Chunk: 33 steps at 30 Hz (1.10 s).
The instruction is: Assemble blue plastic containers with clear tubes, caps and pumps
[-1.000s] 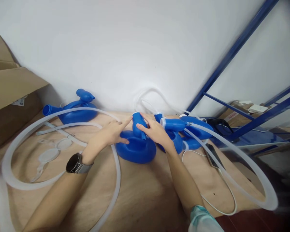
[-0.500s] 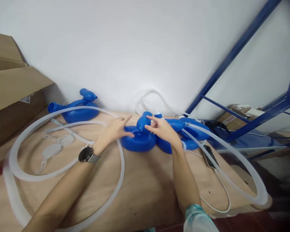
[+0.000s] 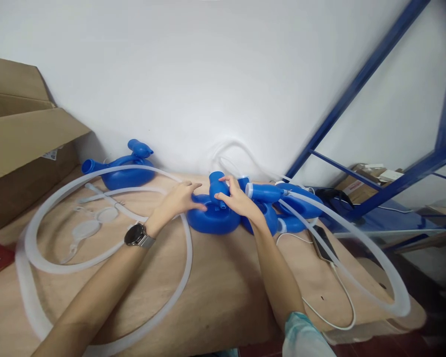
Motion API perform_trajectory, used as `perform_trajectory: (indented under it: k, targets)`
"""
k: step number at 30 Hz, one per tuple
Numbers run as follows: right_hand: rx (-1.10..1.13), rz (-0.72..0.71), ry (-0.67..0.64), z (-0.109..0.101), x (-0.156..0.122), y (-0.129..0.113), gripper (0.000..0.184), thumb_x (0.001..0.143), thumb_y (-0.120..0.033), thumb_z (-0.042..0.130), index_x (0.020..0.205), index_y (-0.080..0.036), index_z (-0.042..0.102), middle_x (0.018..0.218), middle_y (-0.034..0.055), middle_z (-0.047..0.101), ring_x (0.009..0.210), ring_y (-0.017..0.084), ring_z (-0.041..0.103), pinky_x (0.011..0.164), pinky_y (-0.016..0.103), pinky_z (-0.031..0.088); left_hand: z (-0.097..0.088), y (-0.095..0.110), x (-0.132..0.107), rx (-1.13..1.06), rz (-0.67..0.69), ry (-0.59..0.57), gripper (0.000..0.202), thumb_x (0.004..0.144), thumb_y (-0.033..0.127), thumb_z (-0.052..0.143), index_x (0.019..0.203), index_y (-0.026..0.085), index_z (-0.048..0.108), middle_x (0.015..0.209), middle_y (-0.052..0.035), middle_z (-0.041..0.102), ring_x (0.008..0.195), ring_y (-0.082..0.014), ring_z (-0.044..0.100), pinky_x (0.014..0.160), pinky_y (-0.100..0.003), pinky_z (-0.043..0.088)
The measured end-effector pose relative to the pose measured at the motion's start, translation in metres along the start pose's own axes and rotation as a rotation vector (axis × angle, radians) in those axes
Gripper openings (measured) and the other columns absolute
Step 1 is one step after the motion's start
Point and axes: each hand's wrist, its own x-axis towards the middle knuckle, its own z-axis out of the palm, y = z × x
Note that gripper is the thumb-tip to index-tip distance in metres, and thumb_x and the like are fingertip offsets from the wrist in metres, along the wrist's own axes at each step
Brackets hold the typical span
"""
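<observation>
Right hand (image 3: 240, 200) is gripping blue spout piece (image 3: 216, 184), apparently steadying it; blue bottle (image 3: 211, 222) is sitting below, on table (image 3: 223, 277). Left hand (image 3: 177, 201) is flanking bottle, thumb and fingers apart, contact unclear.

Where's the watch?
In the head view, the watch is left of centre, strapped on just behind the left hand, with white lids lying further left.

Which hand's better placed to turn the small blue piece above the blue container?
Likely the right hand: its fingers and thumb are on the small blue piece. The left hand is spread open, apart from that piece, its thumb at the blue container.
</observation>
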Motion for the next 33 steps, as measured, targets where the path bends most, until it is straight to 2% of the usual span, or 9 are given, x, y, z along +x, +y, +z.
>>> perform_trajectory:
  k: [4, 9, 15, 20, 22, 24, 27, 30, 33]
  targets:
    - [-0.080, -0.022, 0.001, -0.007, -0.012, -0.012, 0.053, 0.095, -0.050, 0.062, 0.139, -0.025, 0.046, 0.151, 0.0137, 0.057, 0.135, 0.032, 0.061, 0.113, 0.048, 0.045, -0.001, 0.000, 0.001, -0.034, -0.024, 0.003, 0.090, 0.071, 0.069, 0.088, 0.143, 0.020, 0.065, 0.129, -0.0163, 0.072, 0.116, -0.0374, 0.069, 0.092, -0.039, 0.055]
    - [-0.196, 0.013, -0.046, -0.015, -0.021, -0.018, 0.058, 0.095, -0.054, 0.062, 0.142, -0.024, 0.046, 0.141, 0.0143, 0.066, 0.120, 0.034, 0.070, 0.103, 0.048, 0.050, -0.001, -0.001, 0.000, -0.026, -0.069, 0.004, 0.097, 0.070, 0.066, 0.089, 0.150, 0.019, 0.059, 0.137, -0.0183, 0.070, 0.122, -0.0389, 0.067, 0.093, -0.039, 0.054]
    - [-0.248, 0.056, -0.040, -0.013, -0.021, -0.022, 0.062, 0.102, -0.060, 0.053, 0.149, -0.022, 0.043, 0.143, 0.0182, 0.066, 0.129, 0.040, 0.066, 0.106, 0.053, 0.048, 0.001, -0.001, 0.001, -0.062, -0.063, 0.012, 0.102, 0.071, 0.068, 0.086, 0.154, 0.017, 0.055, 0.140, -0.0193, 0.068, 0.123, -0.0378, 0.067, 0.099, -0.040, 0.054]
    - [-0.142, 0.069, -0.062, -0.017, -0.017, -0.015, 0.071, 0.104, -0.074, 0.039, 0.157, -0.027, 0.041, 0.138, 0.0149, 0.070, 0.134, 0.038, 0.064, 0.112, 0.056, 0.046, -0.022, -0.034, 0.004, -0.331, -0.033, -0.029, 0.097, 0.083, 0.076, 0.066, 0.158, 0.018, 0.050, 0.154, -0.0182, 0.059, 0.127, -0.0317, 0.067, 0.102, -0.035, 0.053]
    - [-0.122, 0.063, -0.082, -0.021, -0.016, -0.009, 0.074, 0.105, -0.075, 0.033, 0.163, -0.029, 0.037, 0.148, 0.0144, 0.065, 0.141, 0.036, 0.059, 0.117, 0.055, 0.042, -0.038, -0.061, -0.001, -0.437, -0.134, -0.035, 0.082, 0.094, 0.076, 0.047, 0.155, 0.022, 0.054, 0.143, -0.0137, 0.069, 0.119, -0.0280, 0.071, 0.094, -0.033, 0.056]
    - [-0.091, 0.058, -0.099, -0.025, -0.016, -0.002, 0.074, 0.106, -0.073, 0.031, 0.166, -0.030, 0.033, 0.152, 0.0130, 0.062, 0.140, 0.034, 0.061, 0.118, 0.053, 0.043, -0.052, -0.089, -0.008, -0.438, -0.365, 0.064, 0.077, 0.098, 0.075, 0.036, 0.146, 0.020, 0.061, 0.110, -0.0108, 0.080, 0.095, -0.0261, 0.076, 0.079, -0.033, 0.058]
    - [-0.044, 0.010, -0.117, -0.030, -0.016, 0.007, 0.071, 0.107, -0.071, 0.033, 0.167, -0.033, 0.034, 0.142, 0.0100, 0.069, 0.127, 0.030, 0.070, 0.114, 0.050, 0.049, -0.060, -0.121, -0.020, -0.303, -0.649, 0.103, 0.074, 0.096, 0.074, 0.042, 0.131, 0.014, 0.066, 0.069, -0.0061, 0.072, 0.064, -0.0259, 0.070, 0.064, -0.035, 0.056]
    - [-0.059, 0.020, -0.161, -0.033, -0.016, 0.011, 0.075, 0.104, -0.075, 0.037, 0.167, -0.034, 0.035, 0.125, 0.0073, 0.077, 0.115, 0.030, 0.074, 0.110, 0.050, 0.052, -0.052, -0.131, -0.023, -0.283, -0.824, -0.059, 0.080, 0.092, 0.079, 0.043, 0.118, 0.008, 0.068, 0.059, -0.0115, 0.069, 0.058, -0.0326, 0.071, 0.057, -0.039, 0.054]
    - [-0.140, 0.154, -0.228, -0.034, -0.016, 0.009, 0.083, 0.100, -0.081, 0.038, 0.169, -0.035, 0.033, 0.112, 0.0065, 0.080, 0.104, 0.033, 0.077, 0.105, 0.051, 0.053, -0.045, -0.126, -0.018, -0.254, -0.874, -0.137, 0.077, 0.085, 0.083, 0.050, 0.103, 0.011, 0.069, 0.064, -0.0155, 0.071, 0.065, -0.0353, 0.074, 0.058, -0.038, 0.055]
